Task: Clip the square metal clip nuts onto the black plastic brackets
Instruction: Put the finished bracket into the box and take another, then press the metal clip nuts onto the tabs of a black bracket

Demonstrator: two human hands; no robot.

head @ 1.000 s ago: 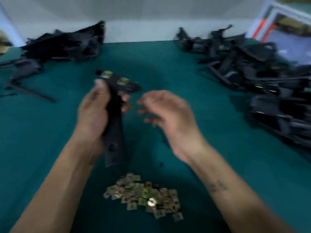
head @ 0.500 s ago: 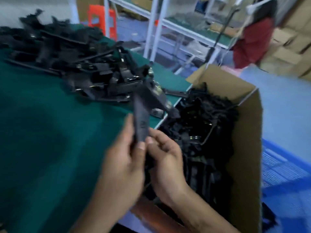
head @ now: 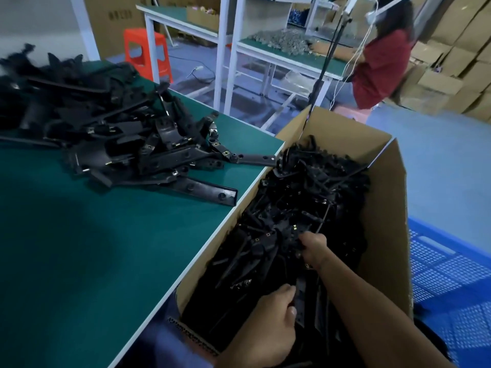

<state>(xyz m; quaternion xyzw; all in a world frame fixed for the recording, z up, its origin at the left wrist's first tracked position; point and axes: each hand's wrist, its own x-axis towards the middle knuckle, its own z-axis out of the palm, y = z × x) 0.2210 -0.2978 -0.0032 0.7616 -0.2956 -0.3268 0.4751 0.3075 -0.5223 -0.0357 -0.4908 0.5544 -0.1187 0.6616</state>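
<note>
Reaching: both hands are down inside the cardboard box (head: 382,235) at the right of the green table (head: 93,248).
Right hand (head: 313,248): fingers curled down into the heap of boxed brackets (head: 305,197); the fingertips are buried, so what they hold cannot be told.
Left hand (head: 271,325): nearer, fingers and thumb closed on the near end of a black bracket strip (head: 301,304) lying on the heap.
Clip nuts (head: 267,234): small square metal pieces show on several brackets in the box, just left of the right hand.
Table pile (head: 119,134): more black brackets heaped at the far left of the table, some with metal clips fitted; one bracket overhangs the table edge toward the box.
Surroundings: blue crate (head: 451,274) to the right of the box; orange stool (head: 147,51) and a person in a red top (head: 380,65) at a far bench.
</note>
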